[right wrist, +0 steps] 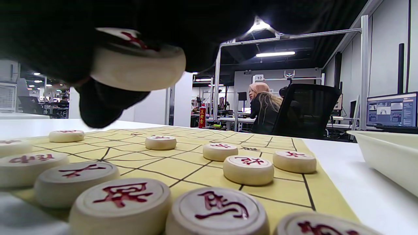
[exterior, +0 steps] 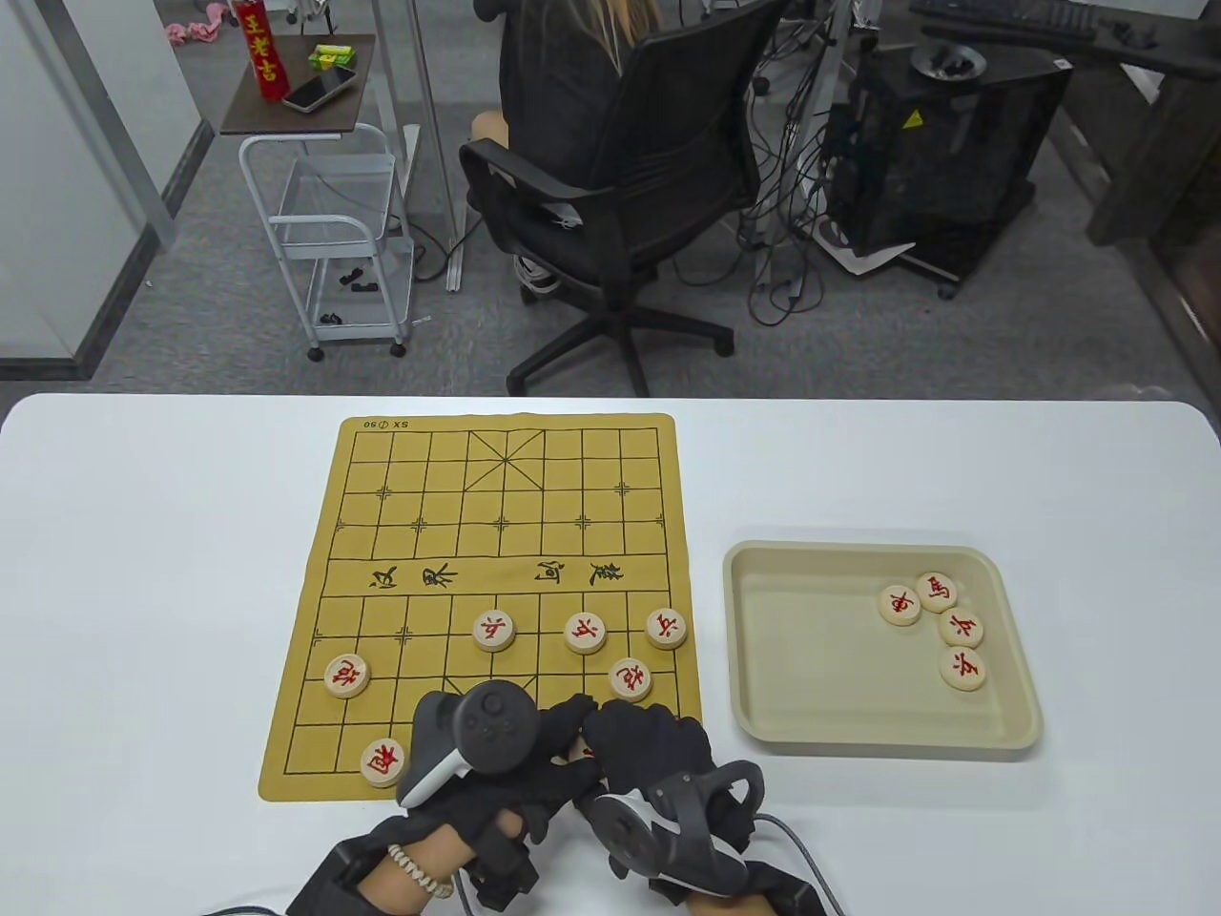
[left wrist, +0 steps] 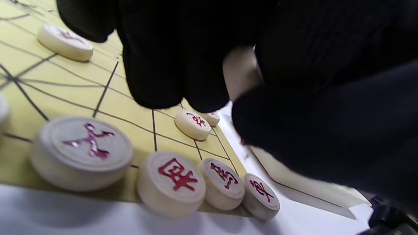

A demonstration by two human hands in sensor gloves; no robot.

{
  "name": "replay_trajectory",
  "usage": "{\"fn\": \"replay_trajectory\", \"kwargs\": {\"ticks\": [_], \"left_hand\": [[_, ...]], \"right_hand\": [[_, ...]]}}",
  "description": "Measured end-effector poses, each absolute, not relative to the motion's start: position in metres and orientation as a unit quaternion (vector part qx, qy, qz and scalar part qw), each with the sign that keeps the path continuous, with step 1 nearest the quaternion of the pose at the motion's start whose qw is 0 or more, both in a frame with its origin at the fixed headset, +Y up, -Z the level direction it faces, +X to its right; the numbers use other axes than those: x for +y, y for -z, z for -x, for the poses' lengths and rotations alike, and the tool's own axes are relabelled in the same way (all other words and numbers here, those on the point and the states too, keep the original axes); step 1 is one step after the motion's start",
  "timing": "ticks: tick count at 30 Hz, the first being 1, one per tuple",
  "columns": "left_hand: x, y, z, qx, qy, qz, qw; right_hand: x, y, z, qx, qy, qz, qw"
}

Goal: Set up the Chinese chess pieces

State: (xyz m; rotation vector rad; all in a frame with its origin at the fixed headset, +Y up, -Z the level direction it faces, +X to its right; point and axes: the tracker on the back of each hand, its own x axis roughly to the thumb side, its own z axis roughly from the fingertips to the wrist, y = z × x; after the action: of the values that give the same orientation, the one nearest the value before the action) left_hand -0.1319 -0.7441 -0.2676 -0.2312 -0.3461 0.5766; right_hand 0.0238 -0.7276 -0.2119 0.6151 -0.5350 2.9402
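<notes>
The yellow chess board [exterior: 496, 534] lies mid-table. On it stand three red soldiers [exterior: 584, 632], two cannons [exterior: 346, 676] and a piece [exterior: 383, 761] on the near row. More near-row pieces [left wrist: 171, 182] [right wrist: 120, 205] show in the wrist views. My right hand [exterior: 610, 730] pinches a red-marked piece [right wrist: 137, 62] just above the near row. My left hand [exterior: 563, 725] hangs right beside it, its fingers [left wrist: 163, 65] next to the same piece [left wrist: 241, 75]. Whether they touch it is hidden.
A beige tray [exterior: 763, 668] to the right of the board holds several red pieces [exterior: 961, 627] in its far right corner. Beyond the table's far edge a person sits in a black office chair [exterior: 610, 191], next to a white cart [exterior: 324, 248].
</notes>
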Motion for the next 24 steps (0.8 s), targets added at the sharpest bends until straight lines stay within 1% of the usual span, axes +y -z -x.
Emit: {"fn": "replay_trajectory", "kwargs": {"ticks": [2,4,5,7,9,11,13,14,18,24], "left_hand": [[-0.747,0.27,0.131,-0.163,-0.305,0.119,0.931],[-0.747,0.271,0.133,-0.16,-0.311,0.124,0.928],[-0.746,0.27,0.136,-0.157,-0.308,0.123,0.93],[-0.742,0.271,0.144,-0.15,-0.301,0.108,0.935],[-0.735,0.27,0.158,-0.14,-0.278,0.089,0.946],[-0.726,0.268,0.176,-0.131,-0.236,0.066,0.961],[-0.72,0.265,0.189,-0.131,-0.197,0.057,0.97],[-0.718,0.264,0.196,-0.132,-0.176,0.056,0.974],[-0.72,0.265,0.22,-0.122,-0.101,0.1,0.982],[-0.741,0.267,0.228,-0.132,-0.007,0.161,0.978]], "right_hand": [[-0.728,0.211,-0.024,-0.182,-0.962,-0.202,0.033],[-0.729,0.213,-0.026,-0.168,-0.962,-0.208,0.048],[-0.73,0.214,-0.028,-0.158,-0.963,-0.208,0.06],[-0.732,0.215,-0.033,-0.161,-0.964,-0.2,0.064],[-0.734,0.219,-0.041,-0.153,-0.97,-0.183,0.042],[-0.737,0.224,-0.053,-0.128,-0.979,-0.154,0.036],[-0.74,0.229,-0.062,-0.1,-0.986,-0.13,0.035],[-0.74,0.231,-0.066,-0.1,-0.987,-0.123,0.037],[-0.741,0.235,-0.072,-0.094,-0.989,-0.108,0.039],[-0.742,0.235,-0.071,-0.089,-0.989,-0.108,0.039]]}}
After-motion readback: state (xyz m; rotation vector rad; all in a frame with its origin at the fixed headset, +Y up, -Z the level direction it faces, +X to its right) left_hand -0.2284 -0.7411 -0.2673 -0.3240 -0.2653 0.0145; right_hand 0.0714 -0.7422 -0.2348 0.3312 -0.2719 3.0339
